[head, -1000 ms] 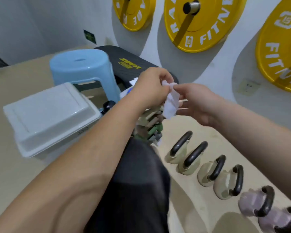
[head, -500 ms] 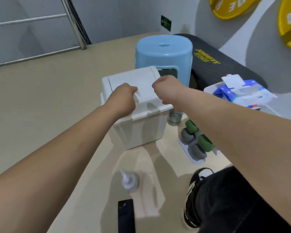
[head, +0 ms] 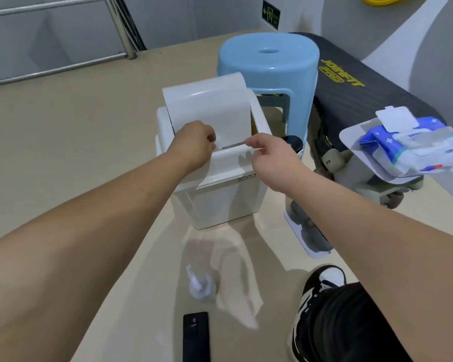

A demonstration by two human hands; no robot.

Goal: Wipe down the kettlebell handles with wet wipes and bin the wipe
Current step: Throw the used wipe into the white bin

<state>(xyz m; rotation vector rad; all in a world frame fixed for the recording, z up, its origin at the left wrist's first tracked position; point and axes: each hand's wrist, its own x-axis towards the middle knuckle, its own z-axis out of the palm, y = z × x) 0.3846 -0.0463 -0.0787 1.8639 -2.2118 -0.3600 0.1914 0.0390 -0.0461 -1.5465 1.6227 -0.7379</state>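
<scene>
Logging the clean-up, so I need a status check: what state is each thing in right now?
Bin swing lid: tipped open, far edge raised.
Wet wipes pack: flip cap open.
Blue stool: upright.
Spray bottle: standing upright.
Left hand: at the lid's near edge, fingers curled.
Right hand: beside the lid gap; hold unclear.

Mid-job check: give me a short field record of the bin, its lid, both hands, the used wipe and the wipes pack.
bin: white, on the floor in front of the blue stool
lid: tipped up at the back, slot open
left hand: fingers curled at the lid's front edge
right hand: at the slot's right end
used wipe: not visible; cannot tell which hand has it
wipes pack: flap open, right of the bin
</scene>
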